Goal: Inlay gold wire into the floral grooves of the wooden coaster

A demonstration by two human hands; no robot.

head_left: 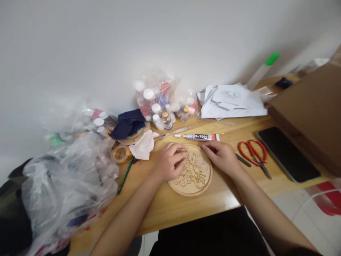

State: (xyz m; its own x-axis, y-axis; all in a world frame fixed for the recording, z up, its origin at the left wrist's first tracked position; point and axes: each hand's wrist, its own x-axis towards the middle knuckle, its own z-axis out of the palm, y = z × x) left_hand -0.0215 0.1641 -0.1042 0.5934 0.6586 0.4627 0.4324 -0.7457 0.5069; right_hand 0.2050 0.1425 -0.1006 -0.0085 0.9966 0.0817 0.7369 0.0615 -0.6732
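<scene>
Our round panel (190, 174) with gold floral outlines lies on the table (160, 220). Our left hand (170, 162) rests over its left side, fingers (181, 155) slightly spread; our right hand (222, 156) curls at its right rim, and we cannot tell whether its fingers pinch anything. Just beyond lies the glue tube (201, 137); rightward, red-handled pliers (254, 155).

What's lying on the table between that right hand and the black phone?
In the head view, a slim dark strip lies closest to the right hand; beyond it, red-handled scissors lie nearer the black phone.
</scene>
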